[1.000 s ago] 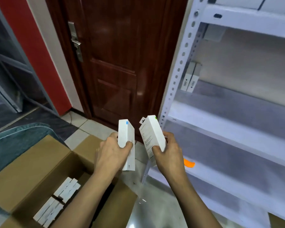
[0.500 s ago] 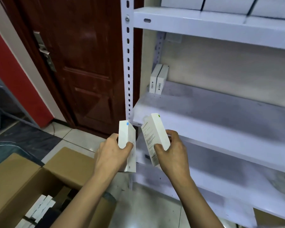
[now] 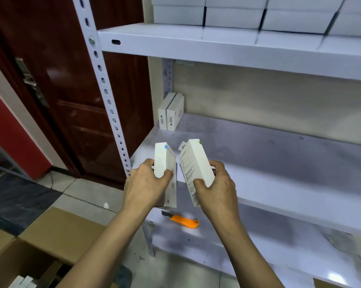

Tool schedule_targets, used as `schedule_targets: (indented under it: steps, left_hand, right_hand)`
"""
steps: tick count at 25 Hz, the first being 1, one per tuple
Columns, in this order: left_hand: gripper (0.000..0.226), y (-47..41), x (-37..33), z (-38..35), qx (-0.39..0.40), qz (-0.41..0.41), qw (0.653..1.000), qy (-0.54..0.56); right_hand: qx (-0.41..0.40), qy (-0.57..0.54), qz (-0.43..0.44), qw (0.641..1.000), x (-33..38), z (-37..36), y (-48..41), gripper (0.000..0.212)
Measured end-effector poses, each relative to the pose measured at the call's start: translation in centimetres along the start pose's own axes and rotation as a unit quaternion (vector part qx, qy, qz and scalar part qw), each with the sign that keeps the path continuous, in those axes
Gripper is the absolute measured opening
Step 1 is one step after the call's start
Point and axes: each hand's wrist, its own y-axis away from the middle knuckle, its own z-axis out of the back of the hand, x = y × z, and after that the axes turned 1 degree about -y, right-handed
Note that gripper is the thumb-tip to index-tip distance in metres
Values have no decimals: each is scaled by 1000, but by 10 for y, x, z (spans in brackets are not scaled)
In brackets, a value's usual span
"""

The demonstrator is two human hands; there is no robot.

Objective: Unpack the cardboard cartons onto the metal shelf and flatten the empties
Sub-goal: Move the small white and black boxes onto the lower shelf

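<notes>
While the open cardboard carton [image 3: 50, 231] is lying at lower left, I am observing the left hand [image 3: 146, 183] gripping a blue-tabbed white box [image 3: 162, 161] and the right hand [image 3: 218, 189] gripping a green-tabbed white box [image 3: 195, 163]. Both are held near upright, forearms reaching toward the metal shelf [image 3: 279, 159], apparently to match the two boxes [image 3: 171, 111] standing in its rear corner.

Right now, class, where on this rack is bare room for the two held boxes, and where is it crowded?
Middle shelf: bare right of the two standing boxes in its back-left corner. Lower shelf: bare right of the orange knife. Top shelf: packed.
</notes>
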Motion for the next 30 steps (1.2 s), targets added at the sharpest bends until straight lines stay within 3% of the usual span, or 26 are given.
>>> schedule_targets:
  steps: [21, 23, 26, 30]
  left_hand:
    - [42, -62, -26, -17, 107, -55, 992, 47]
    - [38, -63, -25, -16, 127, -60, 988, 59]
    - [14, -65, -22, -12, 165, -58, 978, 112]
    - [19, -71, -20, -9, 199, -58, 969, 135]
  right_hand:
    - [15, -46, -24, 999, 19, -21, -24, 43]
    - [14, -61, -24, 998, 19, -23, -23, 41]
    - [30, -71, -23, 997, 21, -28, -20, 40]
    - [50, -76, -19, 996, 28, -39, -22, 45]
